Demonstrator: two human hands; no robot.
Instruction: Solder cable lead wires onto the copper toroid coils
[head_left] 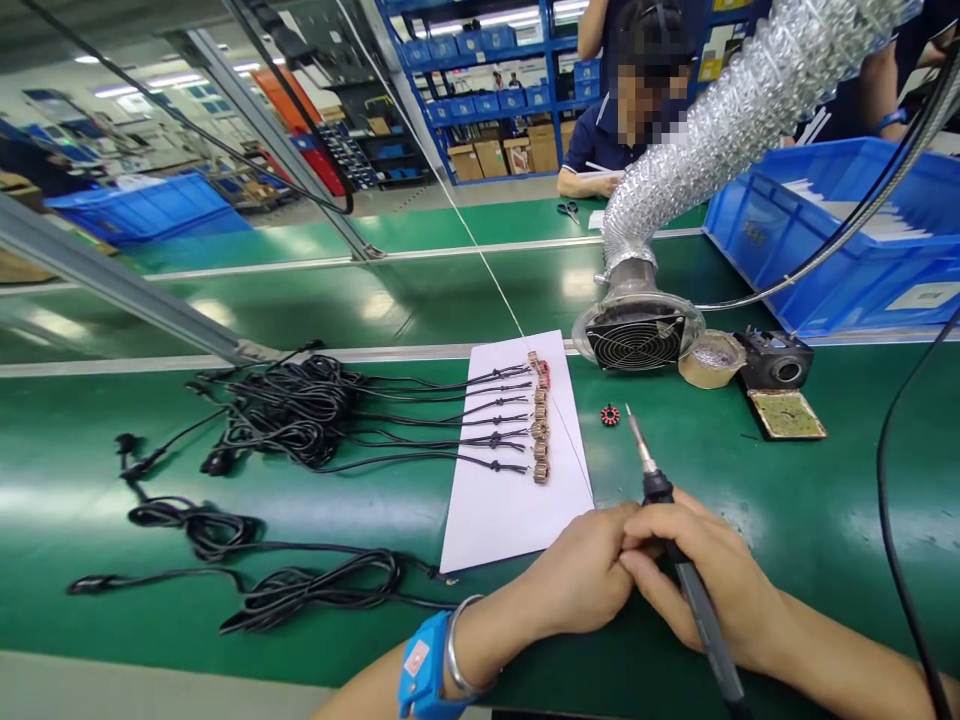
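My right hand (pixel 705 575) is closed around a soldering iron (pixel 679 545), its tip pointing up and away over the green mat. My left hand (pixel 589 570) is curled shut and pressed against the right hand's fingers; whether it holds anything is hidden. A blue wrist strap and a metal bangle sit on my left wrist. Just beyond the iron's tip lies a small red and black wound coil (pixel 610 414). A white sheet (pixel 517 450) carries a row of several small copper coils (pixel 540 430), each joined to a black cable.
Bundled black cables (pixel 285 410) lie left of the sheet, more loose cable (pixel 300 580) nearer me. A fume extractor fan (pixel 636 335) on a foil hose, a tape roll (pixel 711 358), an iron stand (pixel 776 360) with sponge pad, and a blue crate (pixel 840 240) stand at right. Another person sits across.
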